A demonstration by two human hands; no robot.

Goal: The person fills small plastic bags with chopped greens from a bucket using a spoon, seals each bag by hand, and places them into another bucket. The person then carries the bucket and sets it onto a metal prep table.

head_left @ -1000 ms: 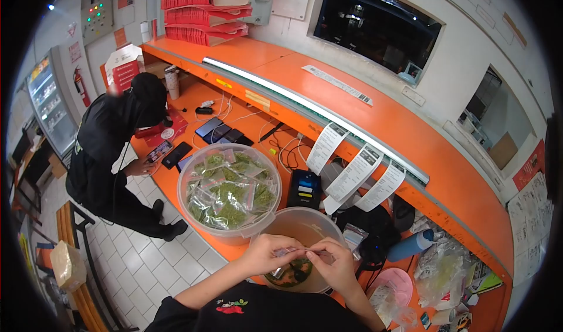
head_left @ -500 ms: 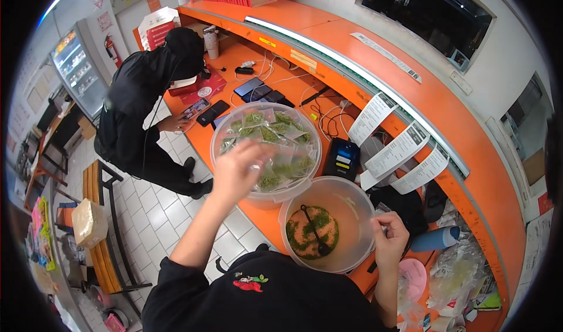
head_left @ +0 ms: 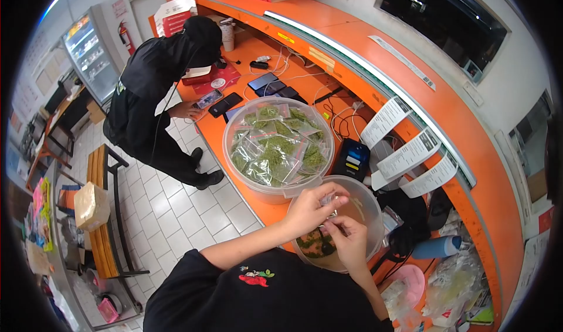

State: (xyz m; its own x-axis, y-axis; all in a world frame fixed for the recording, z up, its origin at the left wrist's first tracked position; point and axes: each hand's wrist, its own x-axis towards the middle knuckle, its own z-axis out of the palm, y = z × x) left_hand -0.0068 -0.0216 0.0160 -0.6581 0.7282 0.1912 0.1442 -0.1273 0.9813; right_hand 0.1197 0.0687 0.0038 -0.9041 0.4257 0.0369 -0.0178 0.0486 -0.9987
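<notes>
My left hand (head_left: 317, 207) and my right hand (head_left: 350, 240) meet above the near plastic tub (head_left: 370, 218). The fingers of both pinch a small clear plastic bag (head_left: 332, 213), mostly hidden by them. Loose chopped green herbs (head_left: 307, 248) lie on the bottom of this tub, with part of a black spoon (head_left: 328, 248) showing; my hands cover the rest. Just beyond stands a larger round tub (head_left: 230, 167), filled with small clear zip bags (head_left: 274, 151) of green herbs.
A co-worker in black (head_left: 153, 80) leans over the orange counter (head_left: 246, 203), a hand at a phone (head_left: 209, 99). More phones (head_left: 267, 84), cables and a black printer (head_left: 350, 158) lie beyond the tubs. Receipts (head_left: 384, 121) hang at right; a blue bottle (head_left: 437, 247) lies below.
My left hand has moved from over the tub of filled bags to the near tub. My right hand has come leftward to meet it at the small bag. The view has shifted slightly.
</notes>
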